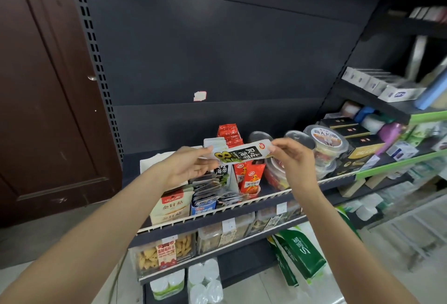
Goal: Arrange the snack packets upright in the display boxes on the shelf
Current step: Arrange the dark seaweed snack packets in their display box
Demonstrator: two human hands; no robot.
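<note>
**Turning the seaweed packet upright**

My left hand (186,165) and right hand (290,156) each pinch one end of a kelp snack packet (238,153), held in the air above the display box (217,182) of slumped matching packets on the shelf (314,182). Its long axis runs sideways, printed face toward me, characters lying over. I judge I should rotate it a quarter turn, then lower it in vertically behind the others, beside the orange packets (251,175).

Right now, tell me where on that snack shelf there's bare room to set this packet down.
Bare shelf shows left of the white box, toward the slotted post. Another bare strip runs along the front rail between the orange packets and the clear tubs. The middle boxes are crowded.
</note>
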